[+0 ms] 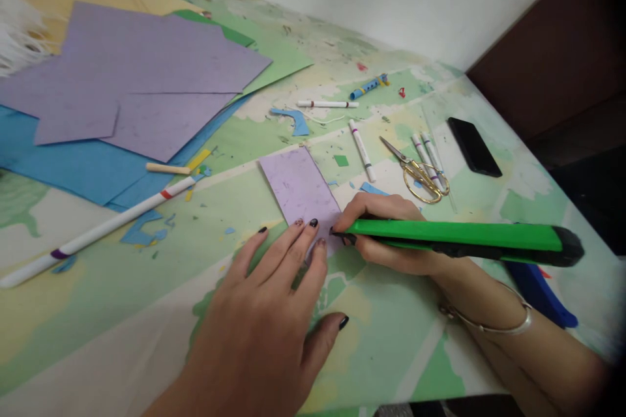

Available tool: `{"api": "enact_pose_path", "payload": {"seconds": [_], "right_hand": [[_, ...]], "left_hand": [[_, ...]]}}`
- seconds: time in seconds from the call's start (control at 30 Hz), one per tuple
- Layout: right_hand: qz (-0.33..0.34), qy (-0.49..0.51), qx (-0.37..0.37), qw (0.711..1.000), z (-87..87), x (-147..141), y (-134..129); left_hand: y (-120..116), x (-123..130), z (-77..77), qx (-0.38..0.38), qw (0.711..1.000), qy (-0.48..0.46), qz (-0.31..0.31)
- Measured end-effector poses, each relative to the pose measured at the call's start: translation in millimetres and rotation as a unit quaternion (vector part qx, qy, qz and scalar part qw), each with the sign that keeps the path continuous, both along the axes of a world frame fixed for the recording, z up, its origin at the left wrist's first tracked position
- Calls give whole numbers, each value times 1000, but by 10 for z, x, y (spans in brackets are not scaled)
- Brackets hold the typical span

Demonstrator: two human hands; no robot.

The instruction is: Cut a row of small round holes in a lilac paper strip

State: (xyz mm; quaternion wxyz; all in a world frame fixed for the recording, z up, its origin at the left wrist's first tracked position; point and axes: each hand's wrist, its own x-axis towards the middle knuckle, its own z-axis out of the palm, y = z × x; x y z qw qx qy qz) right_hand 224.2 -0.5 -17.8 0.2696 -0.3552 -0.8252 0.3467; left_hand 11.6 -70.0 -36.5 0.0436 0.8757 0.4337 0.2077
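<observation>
A small rectangle of purple paper [299,184] lies flat on the patterned tablecloth. Across its near end rests my left hand [278,300], palm down with the fingers spread and the fingertips pressing on the paper. In my right hand [386,228] is a green utility knife [454,234] with black trim, gripped near its front end. The knife's tip meets the right edge of the paper close to my left fingertips. My fingers hide the blade, so how far it is out cannot be seen.
Large purple sheets [147,58] overlap blue paper [63,156] at the left. Gold-handled scissors [423,172], white markers [362,150] and a black phone [474,146] lie beyond my right hand. A dark blue object [542,293] sits behind my right wrist. Blue paper scraps [293,120] are scattered about.
</observation>
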Motion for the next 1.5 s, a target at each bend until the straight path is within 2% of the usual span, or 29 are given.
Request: {"api": "enact_pose_path", "payload": {"seconds": [0.17, 0.27, 0.43, 0.53, 0.67, 0.77, 0.87, 1.0, 1.13, 1.2, 1.23, 1.3, 1.37, 1.4, 1.43, 1.5], "right_hand": [[-76, 100, -67, 990, -16, 45, -3], [-134, 118, -45, 983, -26, 20, -8], [-217, 87, 4, 972, -54, -19, -7], [-233, 99, -15, 967, -122, -6, 2], [-200, 172, -73, 962, -191, 1, -2], [-196, 176, -81, 961, -158, -46, -39], [-192, 157, -60, 967, -103, -123, -88], [-183, 132, -11, 974, -88, -189, -124], [-194, 202, -47, 959, -98, -217, -147], [-214, 256, -45, 942, -96, -243, -167], [-221, 276, -38, 935, -94, -261, -181], [-224, 305, -24, 925, -93, -302, -215], [-222, 319, -19, 921, -92, -343, -253], [-222, 322, -19, 920, -90, -360, -272], [-224, 323, -23, 919, -87, -375, -290], [-224, 327, -27, 917, -77, -396, -316]], "left_hand": [[87, -29, 13, 37, 999, 23, -32], [181, -35, 41, 72, 993, 61, -68], [299, 19, 164, 86, 978, 143, -123], [321, 65, 228, 86, 973, 176, -124], [328, 55, 234, 47, 976, 188, -105], [346, -16, 159, 19, 988, 150, -40], [376, -81, 53, 21, 995, 99, 17], [408, -108, -7, 12, 998, 54, 23], [448, -122, 58, -29, 995, -75, 56], [474, -128, 105, -101, 967, -214, 97], [486, -129, 127, -165, 934, -296, 111], [501, -120, 168, -336, 833, -429, 92], [504, -99, 202, -490, 725, -483, 40], [501, -86, 216, -536, 685, -493, 18], [496, -74, 227, -563, 656, -503, 2], [484, -57, 239, -581, 618, -530, -11]]}}
